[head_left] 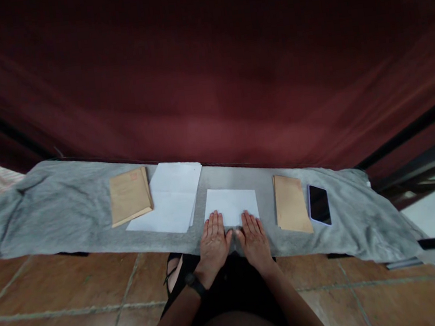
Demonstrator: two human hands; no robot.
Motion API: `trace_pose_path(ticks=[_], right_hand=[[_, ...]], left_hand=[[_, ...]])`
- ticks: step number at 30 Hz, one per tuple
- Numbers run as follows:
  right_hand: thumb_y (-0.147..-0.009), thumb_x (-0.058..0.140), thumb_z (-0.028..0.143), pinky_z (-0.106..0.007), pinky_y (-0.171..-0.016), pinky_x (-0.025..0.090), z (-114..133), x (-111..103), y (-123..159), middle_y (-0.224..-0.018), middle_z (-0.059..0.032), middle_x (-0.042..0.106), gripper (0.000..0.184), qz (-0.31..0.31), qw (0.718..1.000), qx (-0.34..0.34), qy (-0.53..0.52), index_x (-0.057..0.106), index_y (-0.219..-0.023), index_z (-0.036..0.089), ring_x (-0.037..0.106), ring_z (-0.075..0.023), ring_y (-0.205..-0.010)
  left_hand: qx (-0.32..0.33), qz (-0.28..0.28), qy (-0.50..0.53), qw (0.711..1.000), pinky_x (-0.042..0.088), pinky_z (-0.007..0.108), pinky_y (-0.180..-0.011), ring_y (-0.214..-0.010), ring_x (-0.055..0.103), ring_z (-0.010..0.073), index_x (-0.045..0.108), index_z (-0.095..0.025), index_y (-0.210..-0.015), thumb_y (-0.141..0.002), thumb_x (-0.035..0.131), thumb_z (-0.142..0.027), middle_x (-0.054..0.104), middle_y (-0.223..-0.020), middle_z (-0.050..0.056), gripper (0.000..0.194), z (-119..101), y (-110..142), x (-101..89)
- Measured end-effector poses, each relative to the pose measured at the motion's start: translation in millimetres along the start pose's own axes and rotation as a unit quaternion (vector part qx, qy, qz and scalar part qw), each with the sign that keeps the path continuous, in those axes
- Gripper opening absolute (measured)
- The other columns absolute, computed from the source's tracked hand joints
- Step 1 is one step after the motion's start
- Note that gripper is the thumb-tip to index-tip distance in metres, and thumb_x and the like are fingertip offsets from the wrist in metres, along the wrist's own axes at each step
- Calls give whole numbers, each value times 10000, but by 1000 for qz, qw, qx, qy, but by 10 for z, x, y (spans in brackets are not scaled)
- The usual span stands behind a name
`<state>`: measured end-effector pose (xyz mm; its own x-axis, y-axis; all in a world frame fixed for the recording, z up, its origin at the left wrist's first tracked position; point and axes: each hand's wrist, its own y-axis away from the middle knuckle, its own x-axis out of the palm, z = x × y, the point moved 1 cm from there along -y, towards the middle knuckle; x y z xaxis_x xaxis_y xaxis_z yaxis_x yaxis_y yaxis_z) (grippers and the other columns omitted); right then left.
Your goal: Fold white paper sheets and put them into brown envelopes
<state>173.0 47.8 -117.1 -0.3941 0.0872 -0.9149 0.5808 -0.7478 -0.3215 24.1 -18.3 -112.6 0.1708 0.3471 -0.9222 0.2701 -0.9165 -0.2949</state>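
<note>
A white sheet of paper (230,200), looking folded to a smaller size, lies on the grey cloth right in front of me. My left hand (213,242) rests flat on its near left part, fingers stretched out. On the near right part lies my right hand (254,240), flat too, with the thumbs of both hands close together at the near edge. Left of the folded paper are larger white sheets (171,205) with a crease across them. To the right lies a brown envelope (290,202), which seems to have another beneath it.
Brown envelopes (129,195) in a stack overlap the large sheets at the left. A phone (319,205) lies right of the other envelope. Grey cloth (77,210) covers the narrow table, with a dark red curtain (201,91) behind it. Tiled floor (75,294) shows in front.
</note>
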Motion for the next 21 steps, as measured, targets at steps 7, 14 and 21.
trace_pose_path(ticks=[7,14,21], right_hand=[[-1069,300,427,-519,-1185,311,-61,13,68,-1575,-209,384,601,-25,999,44,13,327,-1554,73,373,-301,-1461],[-1056,276,473,-562,-1164,322,-108,15,112,-1566,-249,379,659,-28,995,96,1,325,-1550,40,374,-344,-1454],[-1053,279,479,-563,-1138,348,-120,-12,143,-1560,-244,397,650,-58,993,108,-4,331,-1553,67,409,-359,-1429]], left_hand=[[-48,-17,-7,999,305,523,-1200,-1498,287,336,338,-1,-1524,-1015,400,-375,357,-1570,259,635,2,37,-39],[-94,-36,5,995,312,553,-1191,-1498,276,361,282,-20,-1554,-1008,425,-417,349,-1574,262,690,14,48,-70],[-115,-38,26,992,280,551,-1207,-1506,254,361,283,-24,-1557,-1011,413,-414,316,-1593,252,684,25,58,-78]])
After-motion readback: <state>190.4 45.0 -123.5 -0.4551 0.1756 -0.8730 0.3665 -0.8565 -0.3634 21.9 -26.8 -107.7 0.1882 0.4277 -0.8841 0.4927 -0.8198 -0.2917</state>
